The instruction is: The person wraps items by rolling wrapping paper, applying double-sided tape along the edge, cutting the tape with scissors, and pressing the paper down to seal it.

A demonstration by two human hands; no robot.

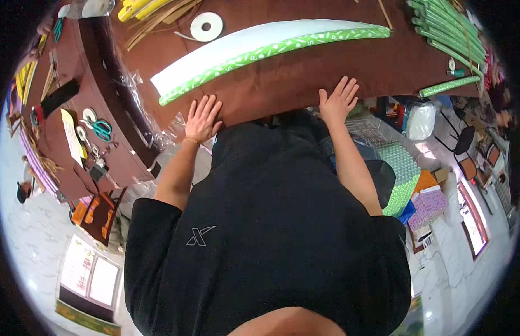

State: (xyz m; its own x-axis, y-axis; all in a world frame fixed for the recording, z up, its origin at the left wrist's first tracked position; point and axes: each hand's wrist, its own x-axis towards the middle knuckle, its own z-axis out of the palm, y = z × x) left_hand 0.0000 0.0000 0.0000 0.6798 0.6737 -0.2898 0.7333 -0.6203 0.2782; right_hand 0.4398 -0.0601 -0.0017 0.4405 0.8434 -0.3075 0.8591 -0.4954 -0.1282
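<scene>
My left hand (202,119) lies flat near the front edge of the brown table (260,95), fingers spread, holding nothing. Farther right, my right hand (338,102) also rests on the table's edge with its fingers apart. Beyond both hands lies a partly rolled sheet of wrapping paper (282,46), green with white print along its near side and white on the far side. A small gap separates it from my hands. Behind it is a white roll of tape (207,27), its loose end sticking out to the left.
Green paper rolls (447,25) are stacked at the far right, with one short roll (450,86) near the edge. Yellow rolls (142,8) lie at the back left. Teal scissors (102,130) sit on the left table. Crumpled clear plastic (159,131) hangs by the left edge.
</scene>
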